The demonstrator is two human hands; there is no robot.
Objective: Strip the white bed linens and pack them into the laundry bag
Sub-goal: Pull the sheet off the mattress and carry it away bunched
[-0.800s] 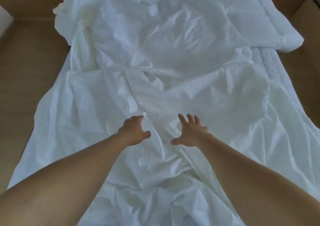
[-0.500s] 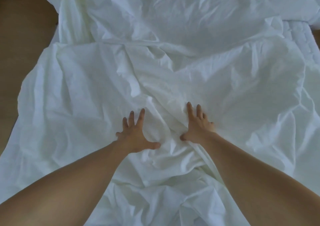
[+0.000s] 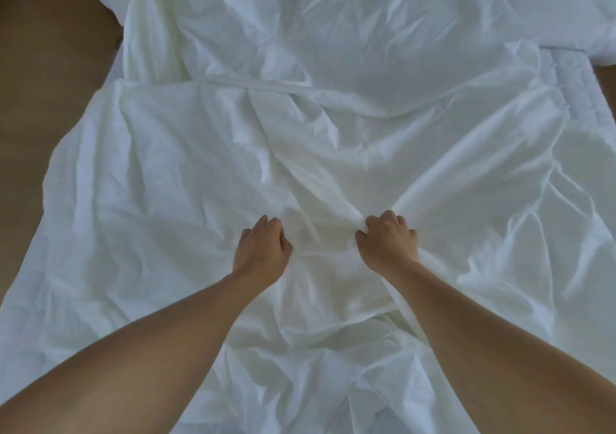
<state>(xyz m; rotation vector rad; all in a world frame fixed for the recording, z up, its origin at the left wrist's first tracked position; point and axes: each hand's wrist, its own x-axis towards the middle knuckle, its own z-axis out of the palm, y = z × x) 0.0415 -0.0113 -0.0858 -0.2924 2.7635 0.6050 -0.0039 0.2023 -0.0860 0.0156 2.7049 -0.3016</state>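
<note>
Gripping white sheet gathered between left hand and right hand

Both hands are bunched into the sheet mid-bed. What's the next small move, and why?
Probably draw both fists toward you, gathering cloth. The left hand and right hand grip the white sheet, folds fan out from the right fist, and most of the sheet lies spread wide, too loose to bag.

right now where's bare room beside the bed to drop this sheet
The wide brown floor left of the sheet is free; only a sliver shows right of the quilted mattress. The middle is crowded: left hand and right hand both grip the sheet, rumpled bedding beyond.
</note>
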